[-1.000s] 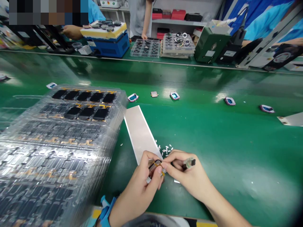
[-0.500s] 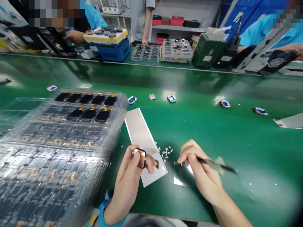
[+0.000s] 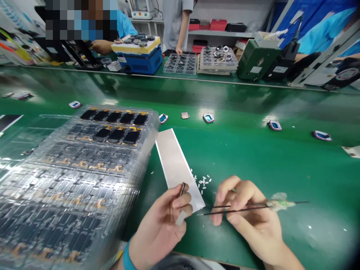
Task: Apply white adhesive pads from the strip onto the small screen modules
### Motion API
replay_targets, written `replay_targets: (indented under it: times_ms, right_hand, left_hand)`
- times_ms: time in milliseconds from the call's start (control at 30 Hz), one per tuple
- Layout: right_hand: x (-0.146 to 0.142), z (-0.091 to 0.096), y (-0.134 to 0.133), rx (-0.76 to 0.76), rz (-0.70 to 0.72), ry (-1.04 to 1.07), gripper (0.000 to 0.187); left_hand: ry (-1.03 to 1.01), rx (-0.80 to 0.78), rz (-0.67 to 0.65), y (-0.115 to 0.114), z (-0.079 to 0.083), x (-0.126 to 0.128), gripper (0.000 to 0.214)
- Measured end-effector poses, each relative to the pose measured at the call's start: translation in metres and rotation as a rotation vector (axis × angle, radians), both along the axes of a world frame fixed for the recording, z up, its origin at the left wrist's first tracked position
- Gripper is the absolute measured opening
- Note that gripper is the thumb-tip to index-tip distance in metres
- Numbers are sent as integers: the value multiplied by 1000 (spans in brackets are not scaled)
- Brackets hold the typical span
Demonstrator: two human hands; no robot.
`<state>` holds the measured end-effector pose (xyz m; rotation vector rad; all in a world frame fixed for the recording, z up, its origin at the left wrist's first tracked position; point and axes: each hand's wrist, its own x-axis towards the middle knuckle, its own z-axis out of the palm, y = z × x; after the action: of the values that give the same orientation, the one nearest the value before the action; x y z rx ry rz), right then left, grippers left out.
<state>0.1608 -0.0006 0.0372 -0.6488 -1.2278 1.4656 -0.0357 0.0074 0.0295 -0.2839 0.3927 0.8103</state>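
Note:
My left hand [image 3: 163, 228] pinches a small watch screen [image 3: 183, 188], now seen nearly edge-on. A pale translucent tab [image 3: 180, 218] sits at the lower fingers of that hand. My right hand [image 3: 253, 213] grips dark tweezers [image 3: 250, 207] whose rear end is wrapped in something whitish. Their tips point left, a short way from my left hand. Beneath my left fingers lies a long white-edged sheet [image 3: 174, 159]. Several tiny white pieces [image 3: 203, 182] are scattered to its right.
A stack of clear plastic trays [image 3: 92, 161] with black screens fills the left. Several watch housings [image 3: 208, 117] dot the green bench [image 3: 253, 161]. Across it stand a blue box [image 3: 146, 62], a compartment tray [image 3: 180, 64] and co-workers [image 3: 176, 22].
My left hand has turned the watch screen from showing its back to edge-on. The tweezers have swung from pointing down at the bench to pointing left, towards my left hand.

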Motion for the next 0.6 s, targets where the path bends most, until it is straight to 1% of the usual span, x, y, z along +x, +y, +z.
replay_targets:
  times_ms: [100,200,300,367,433,467,500,533,600]
  right_hand:
    - [-4,-2,0,-34,51,56,15]
    - [-4,-4,0,-61,75,77,18]
    - [-2,-4,-1,-67,85,96,18]
    - [-1,-3,-1,-68,60,97,16]
    - [-1,-2,1,-86,8,102,14]
    - [-1,-2,1,-106,-16,111,12]
    - [-3,-3,2,-135,-28,126,10]
    - [-4,-4,3,-176,-20,151,9]
    - [-9,-7,5,-292,40,231,8]
  left_hand:
    - [-30,-18,-33,-3,-2,5,18]
    - [-10,-2,-78,-4,-6,8,18]
    - [9,13,-94,-4,-8,9,16]
    - [27,9,-77,-4,-6,9,12]
    - [84,-6,12,-2,-2,11,5]
    - [131,-6,84,-1,0,13,3]
    - [193,9,167,0,2,15,5]
    - [275,51,256,-1,3,16,8]
    - [504,213,465,-5,2,18,9]
